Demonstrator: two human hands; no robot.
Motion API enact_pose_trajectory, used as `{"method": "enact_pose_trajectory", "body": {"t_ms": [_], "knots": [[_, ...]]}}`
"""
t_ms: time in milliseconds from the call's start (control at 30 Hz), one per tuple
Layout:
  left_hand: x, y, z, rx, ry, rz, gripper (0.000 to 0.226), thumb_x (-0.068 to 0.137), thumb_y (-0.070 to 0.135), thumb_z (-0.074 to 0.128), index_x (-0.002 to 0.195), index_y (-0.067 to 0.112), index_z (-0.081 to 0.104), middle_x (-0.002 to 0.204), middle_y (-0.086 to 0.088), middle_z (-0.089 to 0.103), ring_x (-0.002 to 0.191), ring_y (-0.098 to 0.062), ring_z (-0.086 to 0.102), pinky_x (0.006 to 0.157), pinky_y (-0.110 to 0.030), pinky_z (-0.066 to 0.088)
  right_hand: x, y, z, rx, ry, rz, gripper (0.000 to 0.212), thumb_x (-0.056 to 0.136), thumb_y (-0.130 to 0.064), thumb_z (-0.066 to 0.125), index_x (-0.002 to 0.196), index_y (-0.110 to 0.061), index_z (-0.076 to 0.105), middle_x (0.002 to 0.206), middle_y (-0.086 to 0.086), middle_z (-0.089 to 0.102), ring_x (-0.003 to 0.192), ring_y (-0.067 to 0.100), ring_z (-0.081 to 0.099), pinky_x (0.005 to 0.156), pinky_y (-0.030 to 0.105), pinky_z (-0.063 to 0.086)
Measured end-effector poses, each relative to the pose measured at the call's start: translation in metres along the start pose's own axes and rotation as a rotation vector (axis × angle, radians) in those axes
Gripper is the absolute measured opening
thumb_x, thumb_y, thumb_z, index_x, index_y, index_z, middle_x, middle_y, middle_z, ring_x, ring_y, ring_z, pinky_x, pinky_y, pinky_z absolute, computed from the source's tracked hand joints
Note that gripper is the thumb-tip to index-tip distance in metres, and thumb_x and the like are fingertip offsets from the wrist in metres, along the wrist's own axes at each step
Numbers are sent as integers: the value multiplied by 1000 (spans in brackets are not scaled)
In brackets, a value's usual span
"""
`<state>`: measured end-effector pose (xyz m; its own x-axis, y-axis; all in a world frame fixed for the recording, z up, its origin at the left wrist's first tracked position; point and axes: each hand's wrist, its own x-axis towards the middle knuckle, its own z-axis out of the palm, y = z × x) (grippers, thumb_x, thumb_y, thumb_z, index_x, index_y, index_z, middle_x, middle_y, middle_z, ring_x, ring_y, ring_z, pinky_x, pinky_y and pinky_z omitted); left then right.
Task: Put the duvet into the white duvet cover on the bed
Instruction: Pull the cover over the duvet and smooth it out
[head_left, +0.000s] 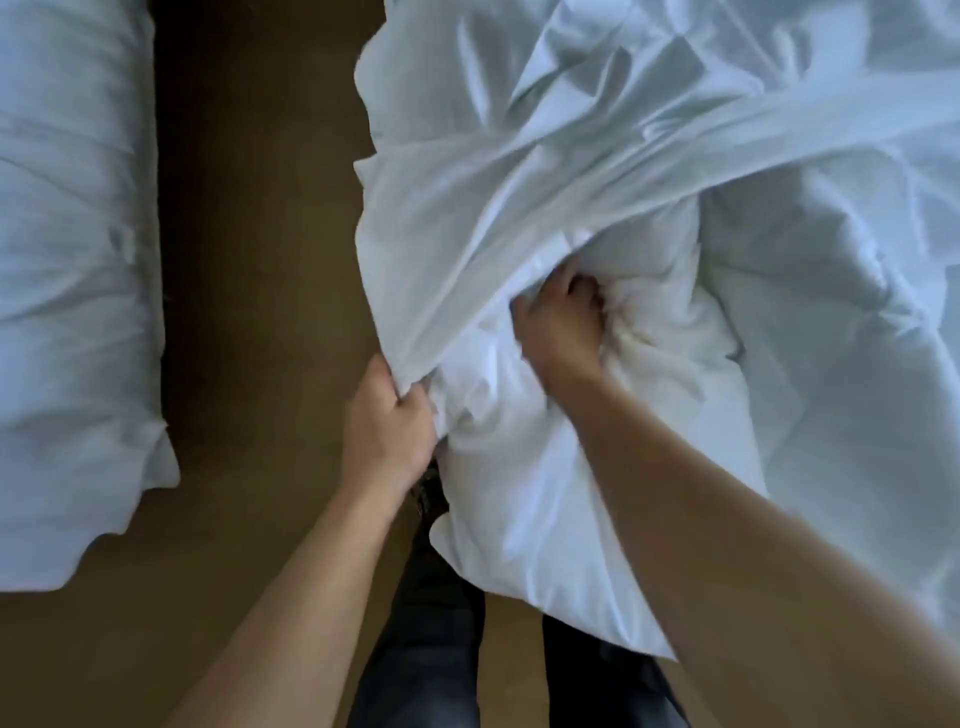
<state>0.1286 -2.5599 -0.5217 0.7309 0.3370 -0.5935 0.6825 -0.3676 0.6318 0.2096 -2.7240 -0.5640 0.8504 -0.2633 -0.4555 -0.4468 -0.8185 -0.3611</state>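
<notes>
- The left hand (389, 415) is closed tight on a gathered edge of the duvet cover (493, 197) at about 7 o'clock of the heap. If that bunch slips, the opening would likely fall shut and have to be found again among the folds.
- The right hand (558, 317) is curled around a fistful of duvet (779, 322) at the heap's centre, just under the cover's lifted edge. Pushing in a crumpled wad instead of a true corner could leave the filling balled up inside.
- The duvet lies mostly outside the cover, spread from 2 to 4 o'clock, with the cover draped across 12 to 2 o'clock. White on white, the two are easily confused, so a hand may grab the wrong layer.
- A lower corner of the linen hangs at 6 o'clock over the floor (260, 234), beside the person's legs (426, 623). A hard tug could drag more down, to be stepped on.
</notes>
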Motion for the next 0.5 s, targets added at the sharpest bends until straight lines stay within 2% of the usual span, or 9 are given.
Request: {"method": "enact_pose_trajectory", "body": {"t_ms": [67, 133, 167, 200, 233, 300, 367, 433, 500], "knots": [[-11, -7, 12, 0, 21, 17, 26, 93, 18, 50, 110, 37, 56, 103, 20, 64, 100, -12, 62, 79, -32, 50, -4, 6, 6, -341, -167, -163, 59, 100, -43, 38, 153, -20, 33, 155, 12, 34, 145, 34, 30, 115, 42, 24], [-12, -15, 22, 10, 8, 17, 33, 92, 11, 48, 113, 36, 53, 105, 17, 63, 101, -14, 62, 78, -31, 50, -5, 9, -9, -424, -336, -381, 61, 104, -44, 36, 159, -20, 22, 166, 10, 17, 153, 29, 13, 123, 40, 11], [-9, -17, 25, 57, 13, 14, 31, 92, 12, 48, 116, 32, 53, 107, 12, 64, 102, -18, 63, 80, -35, 52, -8, 12, -21, -326, -355, -525, 55, 106, -34, 42, 156, -16, 30, 164, 13, 24, 151, 27, 18, 122, 36, 13], [-4, -17, 26, 125, 24, 7, 29, 93, 14, 50, 119, 26, 52, 111, 5, 64, 103, -23, 63, 84, -41, 54, -12, 15, -39, -135, -285, -629, 45, 102, -23, 53, 145, -10, 50, 151, 17, 46, 142, 25, 34, 115, 32, 24], [2, -15, 26, 201, 47, -3, 31, 93, 17, 52, 123, 22, 51, 116, -1, 62, 106, -28, 62, 87, -46, 54, -13, 23, -61, 53, -137, -658, 28, 95, -19, 62, 120, -10, 70, 124, 16, 69, 123, 19, 52, 100, 29, 39], [11, -8, 22, 344, 122, 21, 44, 89, 17, 62, 130, 18, 45, 127, -7, 54, 111, -33, 59, 90, -50, 54, -9, 60, -112, 122, 211, -429, 20, 90, -35, 61, 93, -20, 73, 87, -1, 74, 89, 16, 62, 73, 29, 45], [12, 3, 15, 474, 174, 134, 72, 81, 12, 76, 141, 19, 37, 139, -12, 42, 117, -37, 54, 94, -52, 52, 10, 116, -160, -82, 527, -100, 31, 94, -39, 50, 96, -15, 71, 93, 11, 71, 92, 32, 61, 78, 37, 48], [7, 25, 9, 616, 198, 253, 89, 72, 7, 83, 145, 18, 34, 144, -15, 37, 122, -39, 49, 99, -54, 48, 30, 153, -176, -122, 325, 176, 37, 101, -36, 47, 112, -8, 70, 116, 26, 65, 109, 44, 59, 94, 49, 48], [2, 56, 8, 802, 140, 332, 90, 71, 6, 82, 146, 21, 35, 145, -14, 34, 124, -41, 43, 102, -57, 41, 38, 160, -153, -114, -47, 150, 40, 106, -25, 44, 140, -5, 51, 141, 28, 50, 127, 43, 50, 107, 50, 40]]}}
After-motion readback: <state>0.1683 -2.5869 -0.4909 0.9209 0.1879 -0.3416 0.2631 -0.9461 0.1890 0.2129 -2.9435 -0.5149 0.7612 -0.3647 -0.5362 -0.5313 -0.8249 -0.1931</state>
